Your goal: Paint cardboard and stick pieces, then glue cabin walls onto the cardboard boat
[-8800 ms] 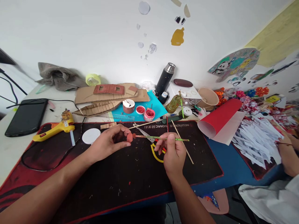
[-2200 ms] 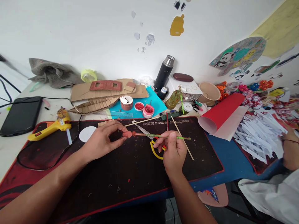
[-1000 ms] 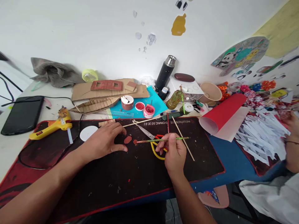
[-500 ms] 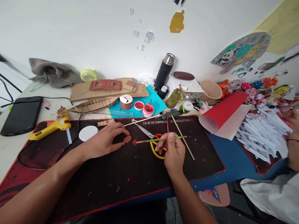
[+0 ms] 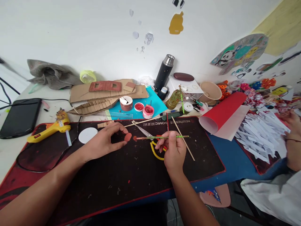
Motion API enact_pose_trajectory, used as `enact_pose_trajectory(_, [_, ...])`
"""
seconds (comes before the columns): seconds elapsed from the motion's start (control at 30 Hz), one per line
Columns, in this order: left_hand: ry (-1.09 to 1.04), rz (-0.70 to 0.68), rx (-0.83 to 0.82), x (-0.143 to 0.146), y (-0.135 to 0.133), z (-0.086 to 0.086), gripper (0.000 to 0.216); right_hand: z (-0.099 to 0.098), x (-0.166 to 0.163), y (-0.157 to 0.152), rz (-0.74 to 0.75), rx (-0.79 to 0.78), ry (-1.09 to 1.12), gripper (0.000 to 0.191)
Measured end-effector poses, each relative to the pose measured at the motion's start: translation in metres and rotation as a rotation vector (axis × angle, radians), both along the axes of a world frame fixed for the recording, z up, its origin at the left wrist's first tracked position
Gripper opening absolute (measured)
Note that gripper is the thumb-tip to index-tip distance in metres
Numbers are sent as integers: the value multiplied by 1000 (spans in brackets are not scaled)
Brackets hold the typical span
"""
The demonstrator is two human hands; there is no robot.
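Between the thumb and fingertips of my left hand [image 5: 109, 139] is a small reddish-brown painted disc [image 5: 128, 137], held by its edge above the mat. My right hand [image 5: 173, 149] grips a paintbrush [image 5: 152, 137] with a green, paint-stained handle. Its reddish-brown bristles point left, a short gap from the disc. Beneath the brush and right fingers lie scissors [image 5: 155, 152] with yellow and red handles, partly hidden by my hand. Two pots stand behind on a blue sheet: a brown paint jar [image 5: 127, 106] with a white lid on it and a pink pot of red paint [image 5: 148, 110].
A yellow glue gun [image 5: 58, 126] and a white lid [image 5: 87, 135] lie to the left. Cardboard pieces [image 5: 94, 107] and a black flask [image 5: 164, 73] stand behind. Right of the mat are a red paper roll [image 5: 223, 114], white paper strips [image 5: 261, 135] and another person's arm [image 5: 293, 147].
My left fingers have picked the small disc up off the mat and tilted it. The brush has turned slightly toward level, its tip a little higher. The view has shifted slightly.
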State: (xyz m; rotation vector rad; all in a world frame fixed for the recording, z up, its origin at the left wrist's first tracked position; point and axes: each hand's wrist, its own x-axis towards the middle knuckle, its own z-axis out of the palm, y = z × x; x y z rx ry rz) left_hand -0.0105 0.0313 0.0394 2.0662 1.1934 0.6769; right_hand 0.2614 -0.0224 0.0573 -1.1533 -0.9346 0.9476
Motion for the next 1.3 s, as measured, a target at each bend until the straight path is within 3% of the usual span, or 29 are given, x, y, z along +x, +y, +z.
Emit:
enact_pose_trajectory(0.63, [-107, 121, -103, 7, -4, 16, 32, 11, -13, -4, 5, 63, -39, 49])
enact_pose_trajectory(1.3, [-94, 142, -79, 7, -4, 16, 33, 9, -15, -3, 31, 64, -43, 48])
